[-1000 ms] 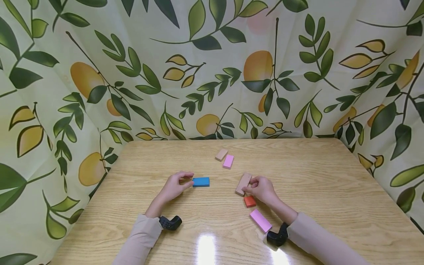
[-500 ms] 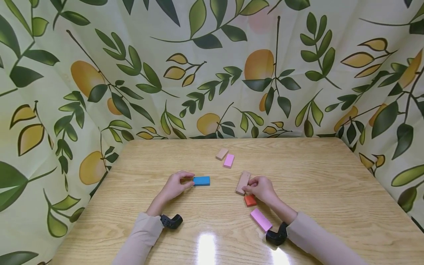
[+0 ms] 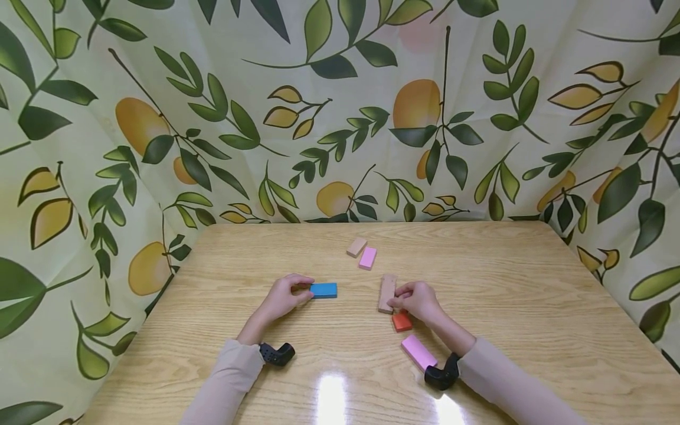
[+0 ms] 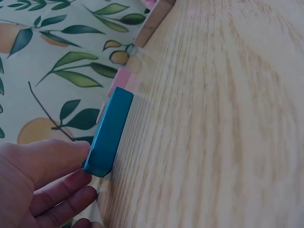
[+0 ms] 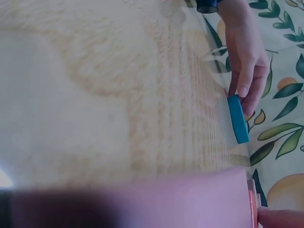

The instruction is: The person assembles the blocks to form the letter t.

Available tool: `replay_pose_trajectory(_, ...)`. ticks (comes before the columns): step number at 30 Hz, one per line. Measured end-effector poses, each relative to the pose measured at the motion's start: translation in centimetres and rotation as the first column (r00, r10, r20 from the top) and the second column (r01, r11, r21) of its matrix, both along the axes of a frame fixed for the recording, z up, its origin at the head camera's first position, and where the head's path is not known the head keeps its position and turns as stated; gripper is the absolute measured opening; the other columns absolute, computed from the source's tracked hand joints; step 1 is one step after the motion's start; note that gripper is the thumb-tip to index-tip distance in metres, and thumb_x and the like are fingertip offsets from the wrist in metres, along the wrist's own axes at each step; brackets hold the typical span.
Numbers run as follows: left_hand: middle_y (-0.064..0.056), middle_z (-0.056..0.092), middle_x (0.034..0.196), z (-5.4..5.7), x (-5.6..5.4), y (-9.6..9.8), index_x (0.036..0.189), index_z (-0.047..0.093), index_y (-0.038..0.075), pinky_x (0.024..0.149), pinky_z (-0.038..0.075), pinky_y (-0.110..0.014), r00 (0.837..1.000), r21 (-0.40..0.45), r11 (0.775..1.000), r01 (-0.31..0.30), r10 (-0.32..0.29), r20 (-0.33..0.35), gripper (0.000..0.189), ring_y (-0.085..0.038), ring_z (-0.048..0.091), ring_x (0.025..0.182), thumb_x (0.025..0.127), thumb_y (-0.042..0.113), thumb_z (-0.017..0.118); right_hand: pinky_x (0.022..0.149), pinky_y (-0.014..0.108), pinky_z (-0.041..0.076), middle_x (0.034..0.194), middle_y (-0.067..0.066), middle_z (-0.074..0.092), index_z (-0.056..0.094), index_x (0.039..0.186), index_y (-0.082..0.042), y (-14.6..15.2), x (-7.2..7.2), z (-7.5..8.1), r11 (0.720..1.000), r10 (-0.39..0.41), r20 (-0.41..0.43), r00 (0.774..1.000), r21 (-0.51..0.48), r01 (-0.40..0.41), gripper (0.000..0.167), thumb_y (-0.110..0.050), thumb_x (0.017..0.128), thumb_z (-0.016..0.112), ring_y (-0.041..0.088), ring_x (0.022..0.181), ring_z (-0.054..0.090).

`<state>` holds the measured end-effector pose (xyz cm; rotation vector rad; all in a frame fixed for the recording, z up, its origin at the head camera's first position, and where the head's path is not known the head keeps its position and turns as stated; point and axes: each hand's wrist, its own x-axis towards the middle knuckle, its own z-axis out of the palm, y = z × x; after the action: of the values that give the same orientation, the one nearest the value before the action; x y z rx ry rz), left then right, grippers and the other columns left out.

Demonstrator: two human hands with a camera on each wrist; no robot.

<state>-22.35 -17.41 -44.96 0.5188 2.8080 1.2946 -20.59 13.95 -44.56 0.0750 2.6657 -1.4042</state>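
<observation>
In the head view my left hand pinches the left end of a flat blue block between thumb and fingers. The left wrist view shows the same blue block with the thumb against its near end. My right hand pinches the near right side of a long plain wooden block, which points away from me. Just below that block is a short red block. A long pink block lies nearer, beside the right wrist; it looms blurred across the right wrist view.
Farther back on the wooden table a small wooden block and a small pink block lie side by side. A leaf-patterned cloth hangs behind and at the sides. Black wrist devices sit at both cuffs.
The long wooden block has turned slightly at my right fingers, its far end swinging left. My left hand and the blue block stay in place.
</observation>
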Motion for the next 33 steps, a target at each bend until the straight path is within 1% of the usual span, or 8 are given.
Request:
replay_pose_trajectory(5,-0.018,0.069,0.115,0.0,0.0,0.0,0.116,0.067,-0.002,0.099,0.051,-0.048,1.0,0.009,1.0,0.001,-0.001,0.006,0.032,-0.033,0.064,0.109,0.086,0.008,0.07,0.052,0.018,0.046,0.073,0.012,0.07,0.069,0.092,0.009,-0.2,0.1,0.0,0.999,0.006,0.026,1.0,-0.032,-0.005,0.025,-0.007,0.075,0.079,0.005,0.057,0.055)
replay_pose_trajectory(11,-0.017,0.069,0.115,0.1,0.0,0.1,0.116,0.068,-0.001,0.098,0.051,-0.048,1.0,-0.002,1.0,-0.005,0.005,0.007,0.031,-0.032,0.064,0.108,0.087,0.009,0.07,0.052,0.018,0.046,0.066,0.004,0.068,0.069,0.09,0.008,-0.2,0.1,0.4,0.999,0.026,0.075,0.997,-0.047,-0.023,0.023,-0.006,0.075,0.078,0.004,0.054,0.055)
replay_pose_trajectory(16,-0.017,0.069,0.114,0.2,0.0,0.2,0.115,0.068,-0.001,0.098,0.051,-0.048,1.0,0.0,1.0,-0.01,0.01,0.009,0.03,-0.032,0.064,0.108,0.087,0.009,0.069,0.051,0.019,0.044,0.065,0.0,0.065,0.069,0.095,0.005,0.2,-0.7,0.8,0.999,0.048,0.154,0.987,-0.024,-0.045,0.024,-0.011,0.08,0.076,0.007,0.057,0.054)
replay_pose_trajectory(19,-0.017,0.069,0.114,0.2,0.0,0.2,0.115,0.068,-0.001,0.097,0.051,-0.048,1.0,0.001,1.0,-0.01,0.01,0.008,0.03,-0.031,0.064,0.107,0.086,0.008,0.069,0.052,0.02,0.045,0.066,-0.001,0.065,0.069,0.098,0.004,0.4,-1.4,0.8,0.998,0.054,0.185,0.981,-0.031,-0.049,0.025,-0.014,0.082,0.075,0.008,0.059,0.055)
replay_pose_trajectory(24,-0.016,0.07,0.112,0.2,-0.1,0.3,0.114,0.068,-0.002,0.095,0.052,-0.046,1.0,-0.003,1.0,-0.009,0.009,-0.003,0.03,-0.03,0.064,0.104,0.086,0.007,0.07,0.051,0.019,0.047,0.065,-0.003,0.066,0.069,0.097,0.004,0.4,-2.1,0.7,0.996,0.058,0.21,0.976,-0.075,-0.043,0.024,-0.013,0.083,0.074,0.006,0.057,0.057)
replay_pose_trajectory(28,-0.016,0.069,0.113,0.0,-0.3,0.2,0.116,0.068,-0.001,0.095,0.053,-0.045,1.0,-0.003,1.0,-0.008,0.008,0.003,0.03,-0.03,0.064,0.104,0.086,0.007,0.069,0.049,0.018,0.048,0.064,-0.003,0.065,0.068,0.097,0.005,0.3,-2.3,0.7,0.994,0.066,0.218,0.974,-0.101,-0.044,0.022,-0.011,0.083,0.073,0.005,0.055,0.057)
replay_pose_trajectory(33,-0.017,0.069,0.112,-0.2,-0.6,0.1,0.115,0.068,-0.002,0.094,0.053,-0.045,1.0,-0.002,1.0,0.004,-0.004,0.003,0.029,-0.031,0.065,0.104,0.087,0.007,0.069,0.049,0.018,0.047,0.063,-0.003,0.064,0.067,0.097,0.006,0.4,-2.3,0.6,0.992,0.076,0.21,0.975,-0.112,-0.053,0.021,-0.008,0.083,0.072,0.006,0.054,0.057)
